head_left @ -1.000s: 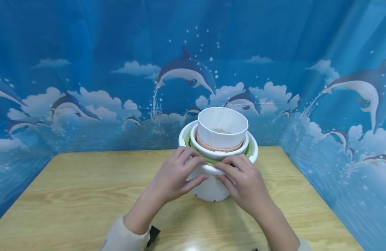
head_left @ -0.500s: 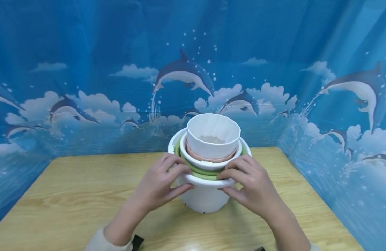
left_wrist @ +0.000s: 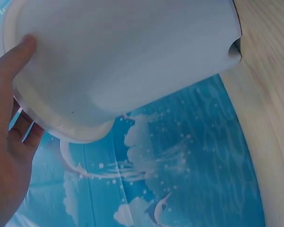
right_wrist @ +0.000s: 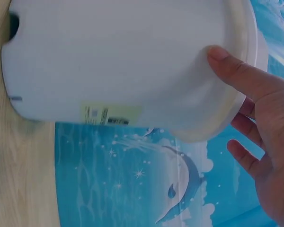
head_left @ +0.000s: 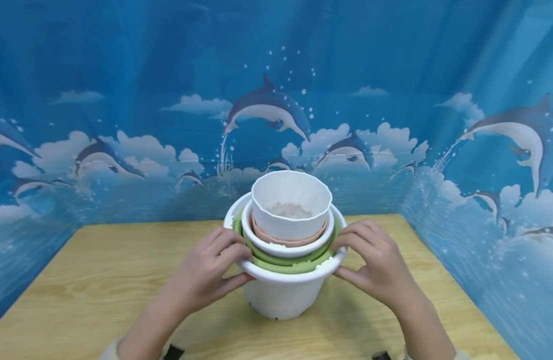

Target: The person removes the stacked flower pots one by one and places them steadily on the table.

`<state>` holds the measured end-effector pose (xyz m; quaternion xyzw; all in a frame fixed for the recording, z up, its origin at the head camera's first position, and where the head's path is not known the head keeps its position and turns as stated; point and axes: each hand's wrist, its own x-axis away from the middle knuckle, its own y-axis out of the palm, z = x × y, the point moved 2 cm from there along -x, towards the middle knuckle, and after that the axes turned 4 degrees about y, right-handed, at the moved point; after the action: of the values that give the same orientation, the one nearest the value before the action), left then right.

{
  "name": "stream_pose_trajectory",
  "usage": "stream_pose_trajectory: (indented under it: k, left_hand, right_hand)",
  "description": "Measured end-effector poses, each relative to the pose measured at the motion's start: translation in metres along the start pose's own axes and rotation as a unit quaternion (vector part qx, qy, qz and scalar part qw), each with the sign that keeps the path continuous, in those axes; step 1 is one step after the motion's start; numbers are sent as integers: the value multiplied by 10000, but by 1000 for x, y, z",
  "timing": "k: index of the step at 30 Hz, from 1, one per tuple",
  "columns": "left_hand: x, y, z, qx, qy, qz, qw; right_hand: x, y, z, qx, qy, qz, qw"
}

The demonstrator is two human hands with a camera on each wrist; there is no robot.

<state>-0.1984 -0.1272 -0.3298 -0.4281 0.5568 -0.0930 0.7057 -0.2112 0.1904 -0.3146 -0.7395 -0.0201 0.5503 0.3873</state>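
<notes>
A large white flower pot (head_left: 283, 295) stands on the table with smaller pots nested in it. Inside it show a green pot (head_left: 287, 267), a white-rimmed pot (head_left: 283, 251), a pinkish pot (head_left: 291, 242) and, on top, a faceted white pot (head_left: 291, 227). My left hand (head_left: 209, 267) grips the large pot's rim at the left, thumb below and fingers over the edge. On the rim's right side my right hand (head_left: 377, 262) pinches likewise. In both wrist views the thumb (left_wrist: 23, 54) presses the outer wall; fingertips inside the rim are hidden.
The wooden table (head_left: 123, 280) extends around the pot. A blue curtain (head_left: 177, 50) with printed dolphins hangs behind and along both sides. A label (right_wrist: 111, 114) is stuck on the large pot's wall.
The nested pots have moved toward me and a little left. My hands have spread apart along the large pot's rim, one to each side.
</notes>
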Motion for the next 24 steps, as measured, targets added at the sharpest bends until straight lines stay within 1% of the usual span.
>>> stream_pose_trajectory:
  k: [8, 11, 14, 18, 24]
  left_hand:
    - [3, -17, -2, 230, -143, -156, 9995]
    - [4, -21, -2, 238, -114, -85, 9996]
    - [5, -25, -2, 244, -194, -128, 9994]
    - [8, -29, -2, 254, -444, -351, 9981]
    - [7, -37, 1, 306, -526, -560, 9966]
  right_hand:
    - [3, -1, 4, 79, 72, 56, 9999]
    - [2, 1, 3, 48, 51, 33, 10000]
    - [1, 3, 1, -4, 55, -4, 10000]
    - [1, 5, -2, -107, 217, -148, 9996]
    - [2, 8, -8, -246, 445, -306, 9982]
